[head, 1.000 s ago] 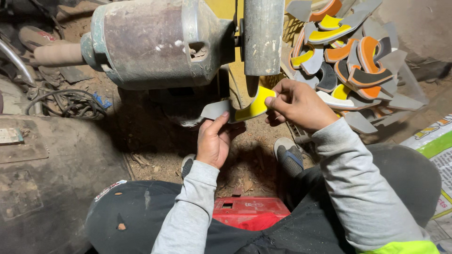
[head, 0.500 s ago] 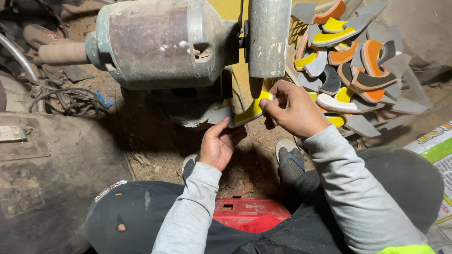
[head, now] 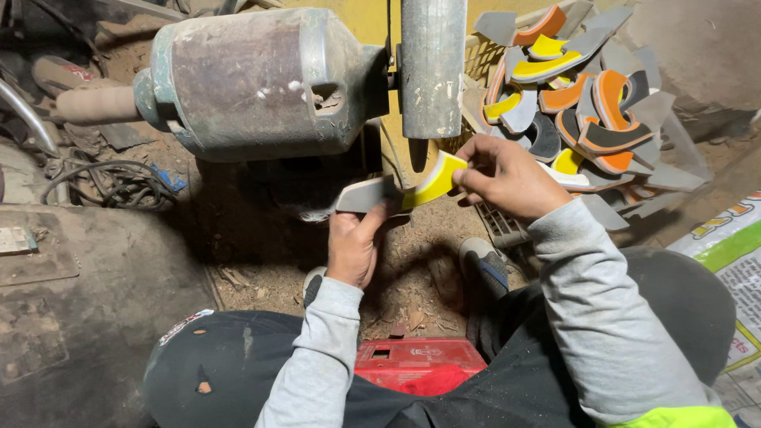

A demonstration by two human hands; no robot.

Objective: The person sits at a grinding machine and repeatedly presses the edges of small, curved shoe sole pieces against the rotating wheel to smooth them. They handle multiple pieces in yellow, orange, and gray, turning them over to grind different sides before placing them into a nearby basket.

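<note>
Curved grey-and-yellow sole piece (head: 400, 190): held level just under the lower edge of the grinding wheel (head: 432, 67), its yellow end to the right, its grey end to the left. Half a second ago the piece sat tucked up against the wheel; it now lies lower and flatter, with more of the yellow face showing.

Left hand (head: 354, 242): fingers closed on the grey end from below.

Right hand (head: 507, 176): fingers pinched on the yellow end, a little further right than before.

Grinder motor housing (head: 261, 83): grey, worn, left of the wheel; unchanged.

Heap of cut sole pieces (head: 583, 103): orange, yellow, grey and black, stacked in a basket behind the right hand.

Red box (head: 416, 364): on the dirt floor between the person's knees.

Printed sack (head: 733, 261): at the right edge.
</note>
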